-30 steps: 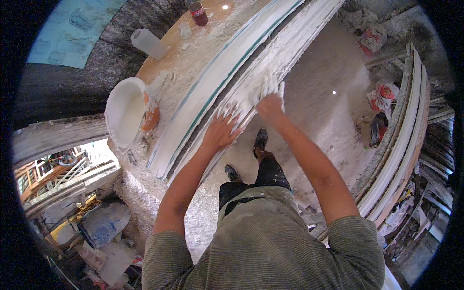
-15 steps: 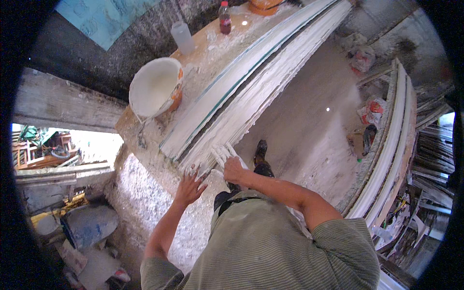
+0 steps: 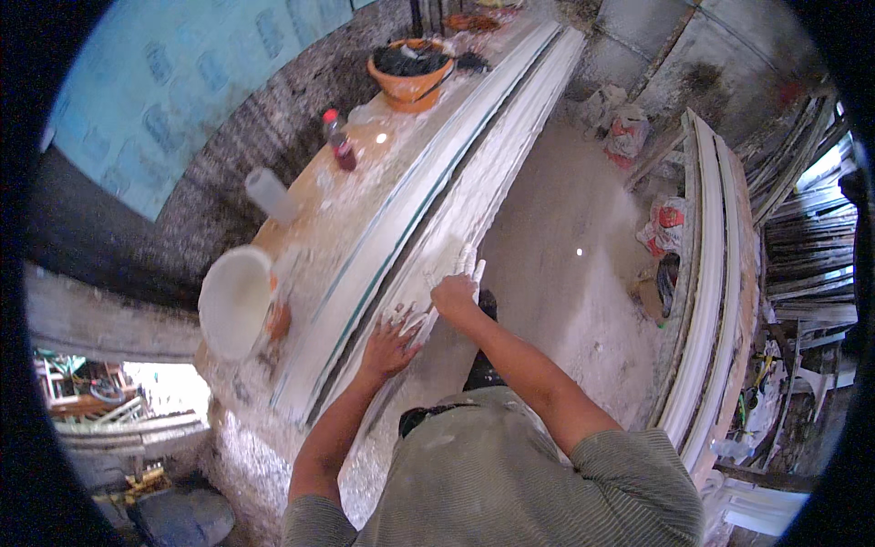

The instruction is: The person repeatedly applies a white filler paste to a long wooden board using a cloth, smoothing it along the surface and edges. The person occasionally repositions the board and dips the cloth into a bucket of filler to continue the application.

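Note:
A long white plaster moulding lies along the near edge of a plaster-crusted workbench. My left hand rests flat on its near face with the fingers spread, coated in white plaster. My right hand presses on the same face just beyond it, fingers straight and pointing along the moulding. Neither hand holds anything.
On the bench stand a white bucket, a clear plastic cup, a dark bottle with a red cap and an orange basin. Finished white mouldings are stacked on the right, with bags on the dusty floor.
Both hands have slid along the moulding's near face, and my head has shifted so more of the far end of the bench shows.

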`<action>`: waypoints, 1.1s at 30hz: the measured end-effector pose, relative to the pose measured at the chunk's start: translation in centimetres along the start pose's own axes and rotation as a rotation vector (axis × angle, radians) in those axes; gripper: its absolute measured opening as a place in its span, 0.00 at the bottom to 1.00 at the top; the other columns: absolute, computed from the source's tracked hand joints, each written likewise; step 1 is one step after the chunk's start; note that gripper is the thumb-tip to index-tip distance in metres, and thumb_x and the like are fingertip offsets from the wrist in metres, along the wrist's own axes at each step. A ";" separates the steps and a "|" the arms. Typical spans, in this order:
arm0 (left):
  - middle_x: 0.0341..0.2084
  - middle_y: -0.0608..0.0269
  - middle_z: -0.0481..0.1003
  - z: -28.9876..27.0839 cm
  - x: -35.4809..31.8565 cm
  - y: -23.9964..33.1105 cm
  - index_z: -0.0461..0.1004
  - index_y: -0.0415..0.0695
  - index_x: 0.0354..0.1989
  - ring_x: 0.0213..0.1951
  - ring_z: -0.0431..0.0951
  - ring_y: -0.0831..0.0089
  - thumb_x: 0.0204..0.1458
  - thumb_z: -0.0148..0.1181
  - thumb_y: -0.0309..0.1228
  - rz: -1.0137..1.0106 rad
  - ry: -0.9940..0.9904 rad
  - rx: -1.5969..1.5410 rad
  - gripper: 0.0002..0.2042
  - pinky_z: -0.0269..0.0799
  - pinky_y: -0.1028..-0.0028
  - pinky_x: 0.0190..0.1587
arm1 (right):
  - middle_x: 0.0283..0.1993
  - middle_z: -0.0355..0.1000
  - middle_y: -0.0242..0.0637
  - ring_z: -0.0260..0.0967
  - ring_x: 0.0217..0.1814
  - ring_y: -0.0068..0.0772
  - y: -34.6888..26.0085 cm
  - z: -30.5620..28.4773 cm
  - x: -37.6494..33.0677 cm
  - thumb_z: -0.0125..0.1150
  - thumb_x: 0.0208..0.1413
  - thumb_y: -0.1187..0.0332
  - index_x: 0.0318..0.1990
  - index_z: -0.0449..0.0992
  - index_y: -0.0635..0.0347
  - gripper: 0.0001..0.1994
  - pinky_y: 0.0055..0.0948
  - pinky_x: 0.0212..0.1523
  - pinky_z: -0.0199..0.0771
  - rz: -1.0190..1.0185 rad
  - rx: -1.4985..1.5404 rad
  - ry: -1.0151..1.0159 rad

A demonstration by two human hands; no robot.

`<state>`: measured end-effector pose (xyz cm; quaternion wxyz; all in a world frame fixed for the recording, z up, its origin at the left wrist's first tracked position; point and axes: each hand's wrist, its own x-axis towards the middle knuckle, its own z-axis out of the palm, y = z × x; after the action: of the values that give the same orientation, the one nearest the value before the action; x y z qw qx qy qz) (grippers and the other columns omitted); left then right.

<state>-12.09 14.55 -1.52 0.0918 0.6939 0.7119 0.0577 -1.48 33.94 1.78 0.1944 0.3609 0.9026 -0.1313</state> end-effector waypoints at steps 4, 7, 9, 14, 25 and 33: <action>0.70 0.57 0.57 0.2 17.5 0.5 0.70 0.56 0.64 0.73 0.51 0.55 0.62 0.45 0.52 0.048 0.137 -0.035 0.25 0.40 0.48 0.72 | 0.50 0.76 0.53 0.72 0.55 0.58 11.0 -4.9 10.0 0.52 0.57 0.62 0.45 0.82 0.64 0.18 0.58 0.52 0.71 0.156 0.084 0.083; 0.72 0.59 0.53 -0.1 30.1 1.4 0.70 0.57 0.64 0.73 0.52 0.58 0.63 0.41 0.54 0.029 0.160 -0.041 0.26 0.39 0.50 0.73 | 0.43 0.78 0.53 0.76 0.49 0.56 20.4 -7.9 17.5 0.52 0.56 0.64 0.40 0.83 0.63 0.16 0.54 0.48 0.76 0.114 0.070 0.174; 0.72 0.59 0.53 -0.5 38.0 2.1 0.71 0.57 0.63 0.72 0.52 0.59 0.63 0.41 0.54 0.008 0.177 -0.094 0.26 0.39 0.50 0.73 | 0.37 0.79 0.53 0.79 0.41 0.57 27.3 -10.4 22.6 0.51 0.55 0.67 0.37 0.83 0.64 0.14 0.54 0.42 0.78 -0.068 -0.049 0.159; 0.72 0.56 0.53 0.3 46.8 1.5 0.67 0.53 0.66 0.73 0.50 0.57 0.64 0.40 0.54 -0.093 0.122 -0.096 0.27 0.36 0.51 0.74 | 0.37 0.77 0.60 0.78 0.40 0.58 38.8 -15.6 32.2 0.51 0.56 0.66 0.35 0.82 0.69 0.16 0.53 0.42 0.77 -0.019 0.098 0.300; 0.72 0.55 0.52 -2.2 37.8 2.0 0.62 0.51 0.69 0.73 0.47 0.50 0.65 0.41 0.52 -0.182 -0.484 -0.161 0.28 0.38 0.47 0.72 | 0.78 0.26 0.61 0.17 0.81 0.58 27.2 -11.7 20.6 0.41 0.64 0.45 0.73 0.50 0.68 0.39 0.58 0.74 0.18 0.085 0.209 0.146; 0.70 0.52 0.56 1.8 58.7 2.8 0.61 0.48 0.69 0.71 0.54 0.51 0.64 0.47 0.49 0.056 0.126 -0.312 0.28 0.44 0.54 0.73 | 0.47 0.76 0.58 0.73 0.55 0.55 46.1 -10.9 40.2 0.54 0.54 0.64 0.41 0.82 0.67 0.16 0.50 0.52 0.71 0.045 -0.178 -0.062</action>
<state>-10.18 73.19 -5.66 0.1521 0.6859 0.6789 0.2135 1.43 94.69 -10.89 0.2567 0.3581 0.8959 -0.0571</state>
